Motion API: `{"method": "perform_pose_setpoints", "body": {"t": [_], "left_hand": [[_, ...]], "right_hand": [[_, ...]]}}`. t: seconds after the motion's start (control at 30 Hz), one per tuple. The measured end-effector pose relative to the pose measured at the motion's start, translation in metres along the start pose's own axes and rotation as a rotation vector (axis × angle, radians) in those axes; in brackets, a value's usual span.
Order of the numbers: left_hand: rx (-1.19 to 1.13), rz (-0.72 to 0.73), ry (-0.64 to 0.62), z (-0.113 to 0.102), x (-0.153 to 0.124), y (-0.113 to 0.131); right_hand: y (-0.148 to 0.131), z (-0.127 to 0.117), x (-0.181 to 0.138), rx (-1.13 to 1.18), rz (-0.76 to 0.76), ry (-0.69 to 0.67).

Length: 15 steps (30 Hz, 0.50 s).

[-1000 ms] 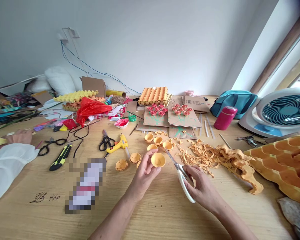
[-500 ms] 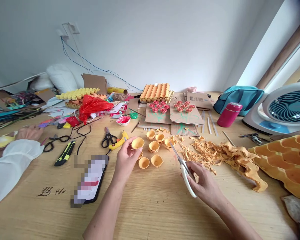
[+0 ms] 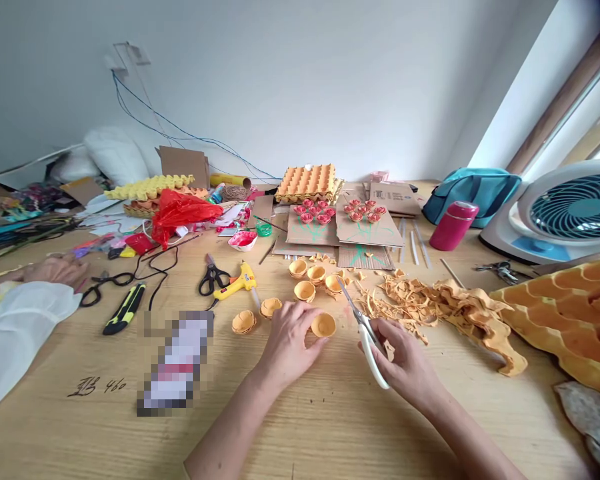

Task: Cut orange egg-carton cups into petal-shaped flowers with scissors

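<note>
L hand (image 3: 290,339) has lowered the egg-carton cup (image 3: 324,325) onto the table (image 3: 305,420) by the other cups, fingertips pinching its rim; R hand (image 3: 406,359) stays curled round white-handled scissors (image 3: 366,333), so cutting prob. paused.

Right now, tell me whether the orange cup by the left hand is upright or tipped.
Upright: the cup stands on the table with its open mouth up, fingers of the left hand against its side.

The right hand (image 3: 405,363) hides the handles of the scissors (image 3: 364,332); the left hand (image 3: 289,341) covers one side of a small cup (image 3: 325,325). Pixelation blurs a flat thing (image 3: 175,363) on the surface (image 3: 330,427). The fan (image 3: 570,210) runs off the right edge.
</note>
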<state>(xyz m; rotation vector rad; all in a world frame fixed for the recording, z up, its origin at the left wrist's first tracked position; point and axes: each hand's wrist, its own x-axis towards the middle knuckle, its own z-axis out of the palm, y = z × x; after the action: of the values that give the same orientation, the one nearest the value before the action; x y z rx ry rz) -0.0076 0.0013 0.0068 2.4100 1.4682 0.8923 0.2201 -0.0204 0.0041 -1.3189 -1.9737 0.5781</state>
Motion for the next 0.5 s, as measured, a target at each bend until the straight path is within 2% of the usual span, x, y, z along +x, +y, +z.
{"method": "perform_pose_setpoints", "body": {"t": [0.23,0.5], "left_hand": [[0.146,0.064,-0.025,0.014,0.011,0.010],[0.172,0.021,-0.012,0.022,0.015,0.006]], "right_hand": [[0.000,0.001,0.001,0.010,-0.039,0.019],[-0.003,0.002,0.000,-0.011,-0.061,0.036]]}}
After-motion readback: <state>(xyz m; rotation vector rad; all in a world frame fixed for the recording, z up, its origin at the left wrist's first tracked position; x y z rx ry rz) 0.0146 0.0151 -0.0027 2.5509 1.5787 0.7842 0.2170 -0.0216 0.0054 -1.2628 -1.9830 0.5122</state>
